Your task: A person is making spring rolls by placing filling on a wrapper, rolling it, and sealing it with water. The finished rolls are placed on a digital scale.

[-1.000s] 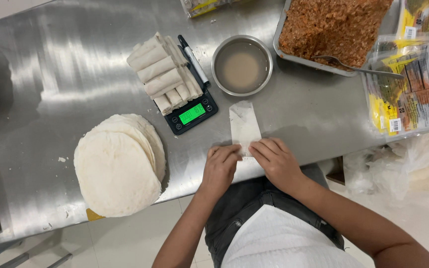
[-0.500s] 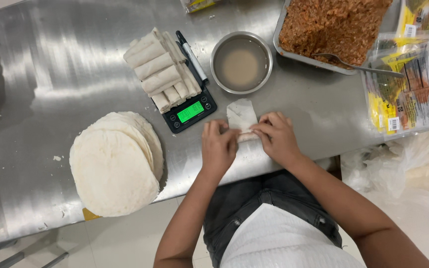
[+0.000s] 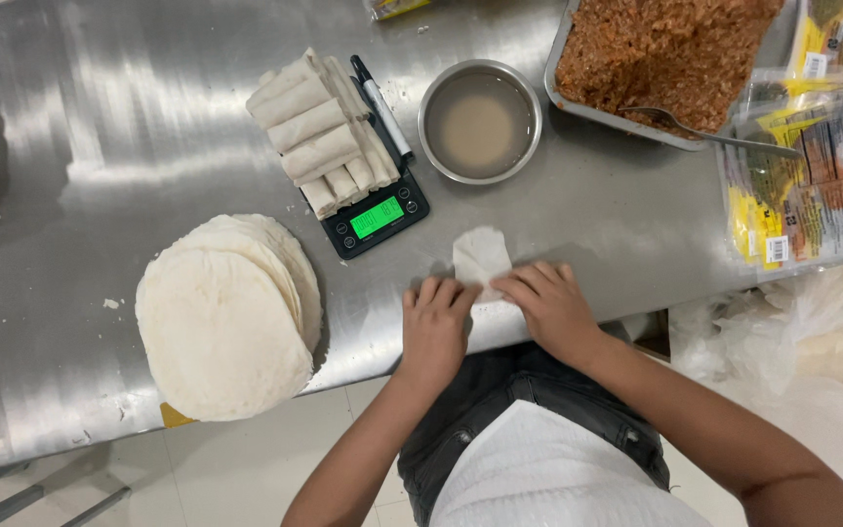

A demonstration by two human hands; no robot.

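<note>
So a thin white pastry wrapper is pressed flat on the steel desk by both hands: left hand and right hand, fingers together on its near end, just beside the black scale.

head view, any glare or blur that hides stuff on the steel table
Head view: broad white glare streaks the steel table at upper left, yet nothing there is hidden; the wrapper stack, rolls and scale are sharp; both hands look crisp, without motion blur; the bags at the right edge are washed out.
</note>
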